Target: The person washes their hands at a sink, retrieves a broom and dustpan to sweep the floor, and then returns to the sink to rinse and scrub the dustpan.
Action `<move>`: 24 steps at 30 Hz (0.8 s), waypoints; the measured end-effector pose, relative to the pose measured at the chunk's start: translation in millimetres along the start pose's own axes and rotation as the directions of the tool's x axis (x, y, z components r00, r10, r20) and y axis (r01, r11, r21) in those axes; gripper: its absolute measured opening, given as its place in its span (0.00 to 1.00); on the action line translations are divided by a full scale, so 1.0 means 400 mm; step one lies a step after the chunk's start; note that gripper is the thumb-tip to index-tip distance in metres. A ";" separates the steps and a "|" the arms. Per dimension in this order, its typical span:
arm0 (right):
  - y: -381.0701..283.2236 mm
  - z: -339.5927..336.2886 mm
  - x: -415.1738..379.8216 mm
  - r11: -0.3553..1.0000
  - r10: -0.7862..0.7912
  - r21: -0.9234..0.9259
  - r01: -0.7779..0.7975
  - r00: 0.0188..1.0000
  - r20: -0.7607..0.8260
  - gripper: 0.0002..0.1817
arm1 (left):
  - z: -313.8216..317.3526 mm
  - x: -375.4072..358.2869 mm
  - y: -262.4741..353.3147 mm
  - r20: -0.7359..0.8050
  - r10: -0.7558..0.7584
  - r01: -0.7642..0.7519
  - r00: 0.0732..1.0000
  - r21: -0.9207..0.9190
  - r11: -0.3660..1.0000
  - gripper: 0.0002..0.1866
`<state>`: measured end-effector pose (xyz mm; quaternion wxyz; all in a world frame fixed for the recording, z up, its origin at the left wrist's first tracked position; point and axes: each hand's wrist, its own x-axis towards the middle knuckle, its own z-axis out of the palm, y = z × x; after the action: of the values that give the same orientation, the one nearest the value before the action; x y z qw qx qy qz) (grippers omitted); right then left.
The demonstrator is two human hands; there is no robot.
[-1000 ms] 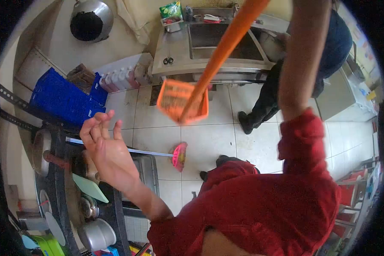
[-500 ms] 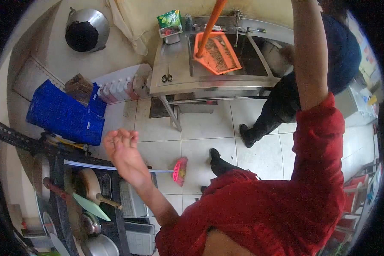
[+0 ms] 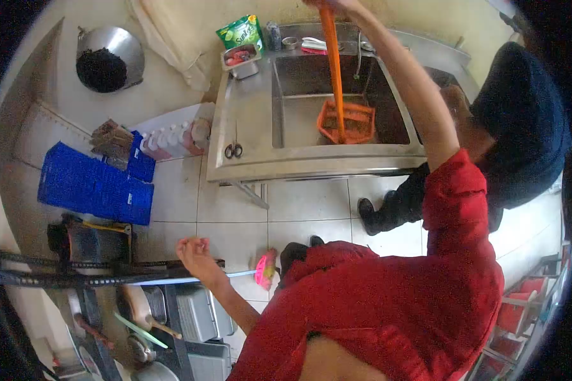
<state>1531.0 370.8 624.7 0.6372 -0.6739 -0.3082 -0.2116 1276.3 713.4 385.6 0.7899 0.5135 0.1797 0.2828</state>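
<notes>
My right hand [image 3: 342, 5] reaches far forward at the top of the view, closed around the long orange handle of a dustpan [image 3: 346, 120]. The orange dustpan's head rests inside the basin of the steel sink [image 3: 248, 120]. My left hand [image 3: 194, 253] hangs low on the left above the floor tiles, fingers loosely curled, holding nothing. It is close to the thin handle of a pink brush [image 3: 265, 269] that lies across the floor. My red sleeves and shirt fill the lower right.
Another person in dark clothes [image 3: 521, 127] stands right of the sink. Scissors [image 3: 233, 150] lie on the sink counter, a green packet [image 3: 238, 30] and small tray at its back. Blue crates [image 3: 95, 184], bottles and a metal rack with pans [image 3: 140, 305] stand left.
The orange dustpan went from above the floor over the counter and down into the sink basin. My left hand dropped lower and its fingers curled in. The view shifted forward.
</notes>
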 end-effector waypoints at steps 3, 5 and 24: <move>0.154 -0.051 0.007 0.988 0.118 0.097 -0.119 0.993 0.015 0.08 | 0.108 0.056 -0.042 0.108 -0.047 0.048 0.993 -0.005 0.999 0.10; 0.228 -0.107 0.030 0.963 -0.046 -0.271 0.015 0.993 -0.109 0.07 | 0.188 0.103 -0.065 0.187 -0.032 0.022 0.982 0.051 0.998 0.11; 0.456 -0.443 0.306 0.455 0.101 -0.872 -0.181 0.983 -0.151 0.20 | 1.030 0.441 -0.434 0.848 -0.232 0.132 0.476 0.191 0.973 0.10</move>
<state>1763.2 213.5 592.3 0.2252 -0.9200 -0.0731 -0.3124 1695.2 478.1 396.6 0.7719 0.6023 -0.1730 -0.1073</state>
